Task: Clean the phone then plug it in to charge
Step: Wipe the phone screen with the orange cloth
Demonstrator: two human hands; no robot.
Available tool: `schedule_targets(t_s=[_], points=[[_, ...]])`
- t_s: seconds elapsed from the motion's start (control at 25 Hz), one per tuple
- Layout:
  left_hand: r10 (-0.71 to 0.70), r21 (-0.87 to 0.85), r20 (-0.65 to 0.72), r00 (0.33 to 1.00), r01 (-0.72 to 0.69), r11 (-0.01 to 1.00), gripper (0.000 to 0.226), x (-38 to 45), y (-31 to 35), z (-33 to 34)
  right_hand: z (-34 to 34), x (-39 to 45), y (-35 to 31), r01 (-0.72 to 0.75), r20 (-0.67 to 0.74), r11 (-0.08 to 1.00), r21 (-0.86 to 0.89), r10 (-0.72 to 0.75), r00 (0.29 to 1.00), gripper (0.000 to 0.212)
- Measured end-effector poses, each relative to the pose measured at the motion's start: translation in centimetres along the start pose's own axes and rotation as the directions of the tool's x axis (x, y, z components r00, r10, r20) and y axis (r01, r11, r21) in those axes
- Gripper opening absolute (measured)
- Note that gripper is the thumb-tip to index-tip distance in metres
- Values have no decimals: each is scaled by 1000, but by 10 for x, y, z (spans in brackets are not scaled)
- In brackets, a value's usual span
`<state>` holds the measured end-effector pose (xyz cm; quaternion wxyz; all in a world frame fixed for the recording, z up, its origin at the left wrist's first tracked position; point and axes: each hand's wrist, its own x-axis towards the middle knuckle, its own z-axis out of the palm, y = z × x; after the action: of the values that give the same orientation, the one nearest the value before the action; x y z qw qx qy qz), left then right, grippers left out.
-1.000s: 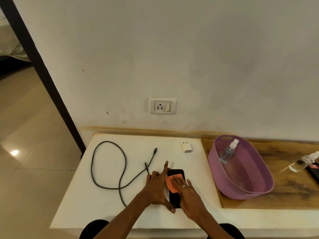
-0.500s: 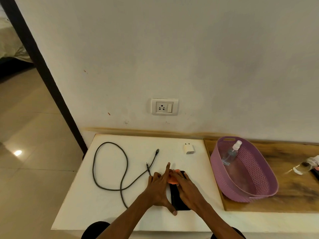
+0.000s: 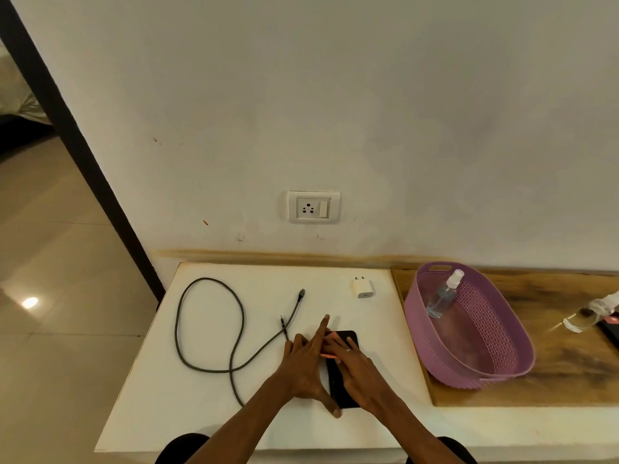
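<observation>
White tabletop (image 3: 201, 413) against a pale wall carries our work. On it lies the black slab phone (image 3: 346, 390), flat under both our hands. Our right hand (image 3: 360, 373) presses a small orange cloth (image 3: 330, 354) onto its screen with straight fingers; our left hand (image 3: 306, 366), fingers extended, steadies its left edge. Left of that hand loops the dark braided cable (image 3: 207, 329). Beyond our fingertips sit the white plug adapter (image 3: 363, 288) and white wall socket (image 3: 313, 207).

A plain white wall (image 3: 368, 95) meets a glossy beige tiled floor (image 3: 50, 296) beside a dark doorframe (image 3: 83, 155).
</observation>
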<state>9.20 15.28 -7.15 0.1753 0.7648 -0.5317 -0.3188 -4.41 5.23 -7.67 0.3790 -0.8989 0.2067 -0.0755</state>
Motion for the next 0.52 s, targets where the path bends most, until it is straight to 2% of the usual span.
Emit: schedule_targets(t_s=[0.04, 0.12, 0.2, 0.28, 0.36, 0.44, 0.52], points=[[-2, -3, -6, 1000, 2, 1000, 167, 0, 0, 0, -1, -1, 0, -26, 59, 998, -49, 29, 998, 84], [-20, 4, -9, 1000, 20, 1000, 168, -1, 1, 0, 1, -6, 4, -56, 112, 982, -179, 76, 991, 63], [-36, 26, -13, 999, 36, 999, 168, -1, 2, 0, 3, -14, 6, -82, 105, 982, -170, 101, 989, 49], [-44, 49, -13, 999, 44, 998, 167, -1, 4, 0, 2, -21, 1, -63, 107, 994, -85, 72, 992, 53], [-49, 63, -15, 999, 50, 997, 167, -1, 3, 1, 3, -27, -2, -52, 96, 999, -15, 53, 994, 47], [-64, 69, -6, 998, 64, 996, 168, -1, 3, 1, 2, -36, -7, 28, 11, 1000, 14, -28, 1000, 41], [-78, 79, -24, 997, 80, 994, 169, 0, 3, 3, 3, -45, -10, 106, -37, 992, 66, -104, 994, 56]])
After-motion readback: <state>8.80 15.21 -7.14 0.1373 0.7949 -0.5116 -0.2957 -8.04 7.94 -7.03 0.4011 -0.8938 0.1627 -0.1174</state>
